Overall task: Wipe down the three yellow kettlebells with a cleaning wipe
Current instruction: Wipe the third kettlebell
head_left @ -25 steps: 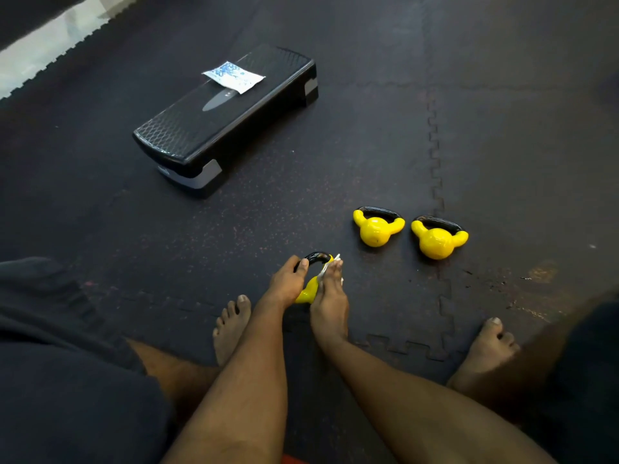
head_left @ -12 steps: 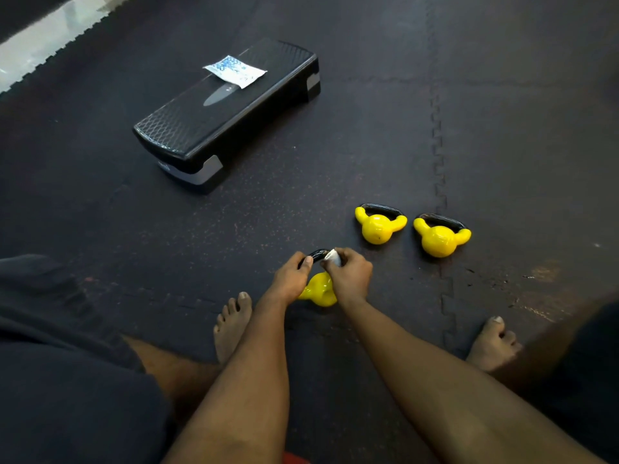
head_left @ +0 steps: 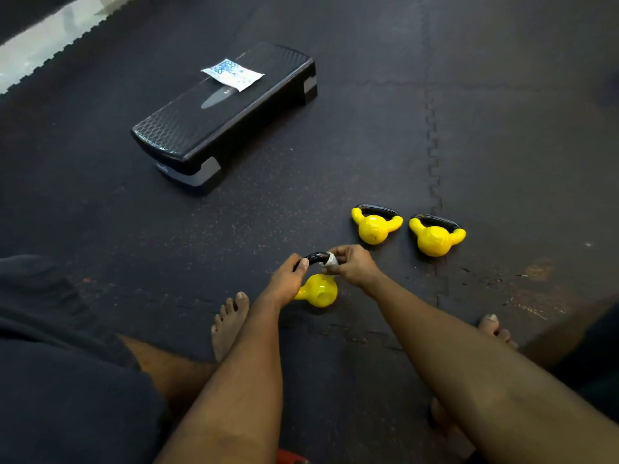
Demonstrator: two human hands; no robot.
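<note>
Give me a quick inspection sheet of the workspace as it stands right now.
Surface: dark interlocking floor mats, worn patches at right.
Job's things: near kettlebell held by its black handle; wipe on that handle; middle kettlebell and right kettlebell stand apart beyond.
Clutter: step platform with wipe packet on top; red object at bottom edge, unclear.
Hands: left hand grips the handle; right hand pinches the wipe on it.
Cables: nothing seen.
Surroundings: pale floor strip upper left.

Three kettlebells (head_left: 375, 229), one step (head_left: 201, 135), one packet (head_left: 232, 74), one wipe (head_left: 331, 259)
</note>
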